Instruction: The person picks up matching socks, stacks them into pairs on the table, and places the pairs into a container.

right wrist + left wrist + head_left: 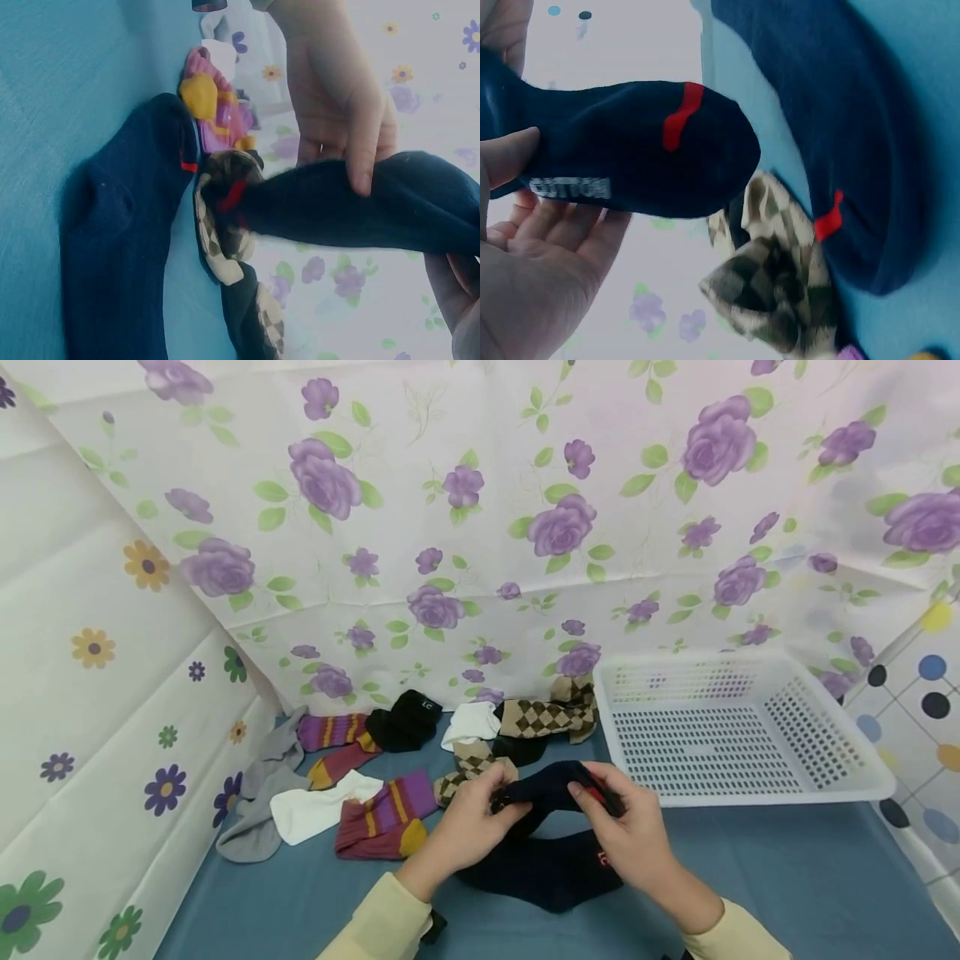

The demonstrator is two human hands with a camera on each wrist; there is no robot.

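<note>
A navy sock point(551, 783) is stretched between both hands above the blue cloth. My left hand point(477, 810) pinches it toward the toe end, thumb on top. In the left wrist view, the sock's toe point(712, 150) juts past the fingers, with a red mark and white lettering. The right hand point(633, 827) grips the other end, where a bit of red shows. Below the hands a second navy sock point(551, 872) lies flat, with small red lettering near its cuff; its red toe mark shows in both wrist views.
Beyond the hands lie brown argyle socks point(543, 718) and a white sock point(474, 724). To the left are striped purple socks point(386, 814), a black sock point(405, 720), another white sock point(322, 808) and grey socks point(262, 802). A white plastic basket point(750, 797) stands at the right.
</note>
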